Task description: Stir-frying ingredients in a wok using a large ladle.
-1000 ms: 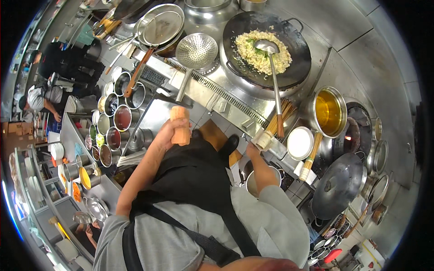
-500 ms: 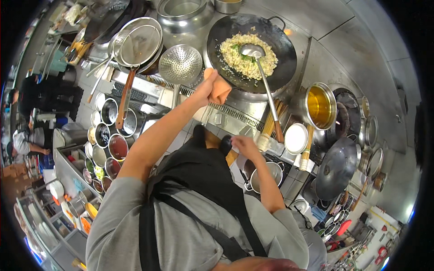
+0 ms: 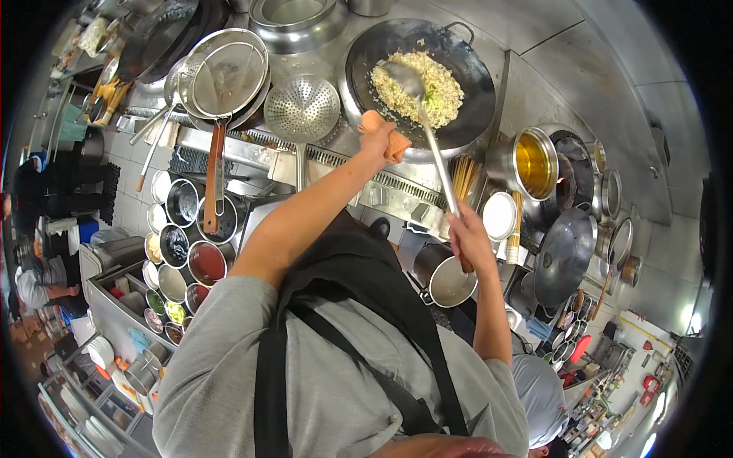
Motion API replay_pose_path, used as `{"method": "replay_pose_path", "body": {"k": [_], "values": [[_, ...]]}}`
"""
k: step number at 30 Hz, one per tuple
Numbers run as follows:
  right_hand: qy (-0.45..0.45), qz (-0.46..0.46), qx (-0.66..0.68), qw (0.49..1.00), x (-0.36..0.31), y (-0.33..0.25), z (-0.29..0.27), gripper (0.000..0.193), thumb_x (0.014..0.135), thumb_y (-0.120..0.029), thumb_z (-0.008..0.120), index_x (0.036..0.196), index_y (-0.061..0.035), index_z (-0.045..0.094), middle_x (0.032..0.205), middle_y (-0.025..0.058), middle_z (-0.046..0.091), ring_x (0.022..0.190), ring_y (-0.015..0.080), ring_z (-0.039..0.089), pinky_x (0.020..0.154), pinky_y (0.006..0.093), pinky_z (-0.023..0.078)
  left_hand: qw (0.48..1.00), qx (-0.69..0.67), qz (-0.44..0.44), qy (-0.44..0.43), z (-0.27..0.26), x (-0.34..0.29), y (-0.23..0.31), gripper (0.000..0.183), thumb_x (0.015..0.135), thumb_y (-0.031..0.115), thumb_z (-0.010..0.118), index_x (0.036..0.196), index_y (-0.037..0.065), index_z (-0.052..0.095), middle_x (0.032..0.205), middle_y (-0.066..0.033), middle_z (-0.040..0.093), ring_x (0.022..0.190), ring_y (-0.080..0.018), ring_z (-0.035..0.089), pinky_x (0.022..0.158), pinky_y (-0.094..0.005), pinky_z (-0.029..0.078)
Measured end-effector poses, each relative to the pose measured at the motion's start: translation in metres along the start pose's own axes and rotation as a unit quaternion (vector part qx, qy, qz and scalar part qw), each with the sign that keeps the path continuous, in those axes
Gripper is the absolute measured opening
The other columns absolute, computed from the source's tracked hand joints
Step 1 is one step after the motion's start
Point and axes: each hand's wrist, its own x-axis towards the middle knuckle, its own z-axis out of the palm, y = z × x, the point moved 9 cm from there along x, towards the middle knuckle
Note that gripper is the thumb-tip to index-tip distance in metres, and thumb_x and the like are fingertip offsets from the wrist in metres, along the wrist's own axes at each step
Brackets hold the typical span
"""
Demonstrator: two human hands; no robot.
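Note:
A dark wok (image 3: 475, 95) sits on the stove ahead of me, with fried rice (image 3: 441, 85) and some green bits in its middle. My left hand (image 3: 376, 142) is closed on a folded orange cloth (image 3: 397, 148) at the wok's near left edge; whether it grips a wok handle beneath the cloth is hidden. My right hand (image 3: 472, 238) is wrapped round the wooden-ended handle of a long steel ladle (image 3: 437, 153). The ladle's bowl lies over the rice at its left side.
Left of the wok is a perforated skimmer (image 3: 302, 108), then wire strainers (image 3: 229, 80). A pot of yellow oil (image 3: 534, 164) stands to the right, near a white round container (image 3: 499, 216) and bamboo brushes (image 3: 463, 177). Several sauce pots (image 3: 207, 262) fill the left side. Another person (image 3: 540, 393) is close behind.
My right hand has risen from near my waist and taken hold of the ladle handle. The ladle bowl has shifted left over the rice. My left hand with the cloth has moved right along the wok's edge.

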Motion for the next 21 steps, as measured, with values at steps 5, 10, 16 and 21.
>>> {"method": "replay_pose_path", "body": {"k": [5, 10, 16, 21], "values": [[0.073, -0.018, -0.085, 0.994, 0.059, 0.031, 0.01, 0.036, 0.095, -0.023, 0.054, 0.123, -0.0019, 0.049, 0.065, 0.0107, 0.055, 0.045, 0.0223, 0.054, 0.04, 0.0361, 0.042, 0.998, 0.015, -0.038, -0.053, 0.01, 0.017, -0.018, 0.04, 0.078, 0.02, 0.075, 0.104, -0.005, 0.056, 0.089, -0.0147, 0.065, 0.068, -0.0257, 0.067, 0.05, -0.0427, 0.052], [0.154, -0.307, -0.282, 0.896, 0.037, -0.019, -0.024, 0.043, 0.092, -0.022, 0.057, 0.129, -0.0005, 0.051, 0.093, 0.0227, 0.067, 0.086, 0.0402, 0.066, 0.076, 0.0432, 0.051, 0.998, -0.016, -0.035, -0.048, -0.008, 0.042, -0.019, 0.039, 0.08, 0.019, 0.073, 0.104, -0.005, 0.054, 0.087, -0.0155, 0.066, 0.066, -0.0265, 0.066, 0.046, -0.0428, 0.05], [0.06, -0.138, -0.317, 0.936, -0.048, 0.024, -0.072, 0.05, 0.094, -0.015, 0.054, 0.14, -0.004, 0.041, 0.081, 0.0129, 0.065, 0.06, 0.025, 0.061, 0.056, 0.0359, 0.049, 0.999, -0.004, -0.022, -0.044, 0.018, 0.008, -0.012, 0.013, 0.088, 0.012, 0.056, 0.096, 0.003, 0.051, 0.081, -0.0167, 0.063, 0.061, -0.0294, 0.063, 0.042, -0.0453, 0.046], [0.003, -0.038, -0.291, 0.956, -0.042, -0.005, -0.074, 0.053, 0.094, -0.023, 0.055, 0.139, 0.0, 0.042, 0.121, 0.0298, 0.058, 0.116, 0.0399, 0.056, 0.097, 0.0412, 0.042, 0.991, 0.038, -0.114, -0.067, 0.019, -0.112, -0.009, 0.013, 0.093, 0.013, 0.046, 0.099, 0.002, 0.05, 0.086, -0.0156, 0.061, 0.074, -0.0292, 0.064, 0.057, -0.0458, 0.053]]}}
